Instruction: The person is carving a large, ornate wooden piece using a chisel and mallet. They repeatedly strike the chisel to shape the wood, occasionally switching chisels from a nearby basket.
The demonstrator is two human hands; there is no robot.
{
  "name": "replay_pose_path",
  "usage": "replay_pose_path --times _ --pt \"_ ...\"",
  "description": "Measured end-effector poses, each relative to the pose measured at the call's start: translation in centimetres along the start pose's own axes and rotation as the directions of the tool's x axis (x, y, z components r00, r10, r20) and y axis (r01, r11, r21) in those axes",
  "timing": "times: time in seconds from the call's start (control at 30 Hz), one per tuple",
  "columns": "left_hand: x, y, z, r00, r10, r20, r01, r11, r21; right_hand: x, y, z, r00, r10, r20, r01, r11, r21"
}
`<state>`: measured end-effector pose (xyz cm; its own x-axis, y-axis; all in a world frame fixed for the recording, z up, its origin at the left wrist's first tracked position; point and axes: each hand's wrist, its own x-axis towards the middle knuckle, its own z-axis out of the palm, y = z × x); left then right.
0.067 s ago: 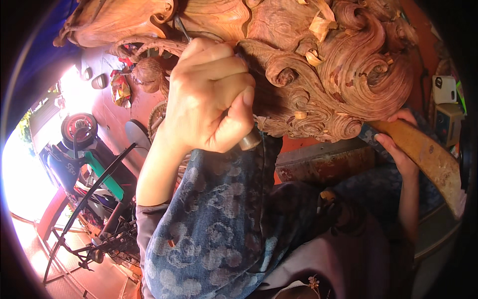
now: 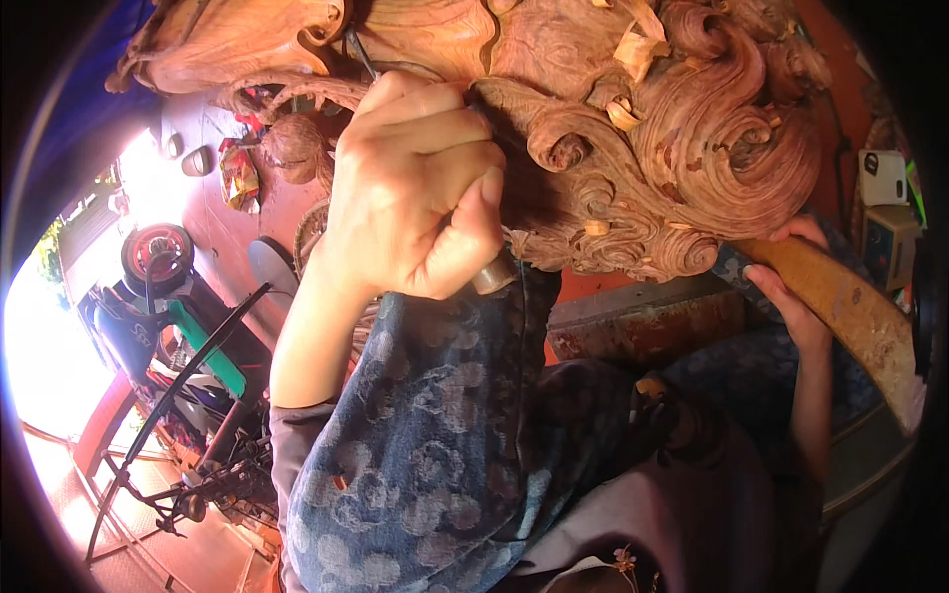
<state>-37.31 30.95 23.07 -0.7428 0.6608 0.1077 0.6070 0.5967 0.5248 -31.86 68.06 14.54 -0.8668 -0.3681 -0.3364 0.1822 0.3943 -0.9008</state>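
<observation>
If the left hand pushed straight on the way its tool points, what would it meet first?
Probably the carved wood just ahead of the left hand; whether the tool already touches it is unclear.

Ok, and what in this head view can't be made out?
All in the head view:
Hand tool: its middle is covered by the left fingers; its tip is too small to tell.
Carved wood: cut off by the top edge.
Right fingers: partly hidden by the wooden bar.
Bright area on the left: washed out by glare.
</observation>
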Motion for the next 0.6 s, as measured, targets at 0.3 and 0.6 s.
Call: replay_pose_path --times 0.3,0.6 --pt "-0.2 -1.1 0.4 0.997 0.042 -0.071 -0.043 0.999 -0.018 0.3 -0.3 -0.3 0.997 -0.057 0.043 0.058 0.998 -0.021" --pt "-0.6 -1.5 0.6 0.991 0.073 -0.109 -0.085 0.991 -0.106 0.2 -0.1 -0.7 0.993 -0.091 -0.074 0.065 0.952 -0.299"
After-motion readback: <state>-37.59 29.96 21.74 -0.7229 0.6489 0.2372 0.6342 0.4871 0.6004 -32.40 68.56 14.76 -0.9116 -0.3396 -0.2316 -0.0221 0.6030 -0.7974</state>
